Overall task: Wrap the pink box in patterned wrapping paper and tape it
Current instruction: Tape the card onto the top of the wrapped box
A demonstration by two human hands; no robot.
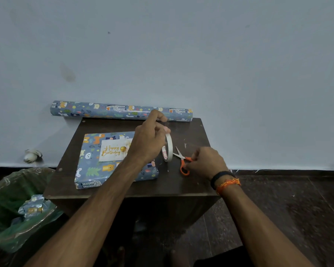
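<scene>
L hand [148, 140] fingers pinch tape roll [168, 147] upright over desk [123, 186] | R hand [205, 161] at 3 o'clock, fingers grip scissors [182, 160] | wrapped box [104, 164] at 9

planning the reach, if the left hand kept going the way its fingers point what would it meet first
Probably the roll of wrapping paper by the wall: the left hand points up-right towards it over bare table. Depth is unclear.

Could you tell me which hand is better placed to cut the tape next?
The right hand: it already grips the orange scissors beside the tape roll. The left hand is busy pinching the tape above the roll.
</scene>
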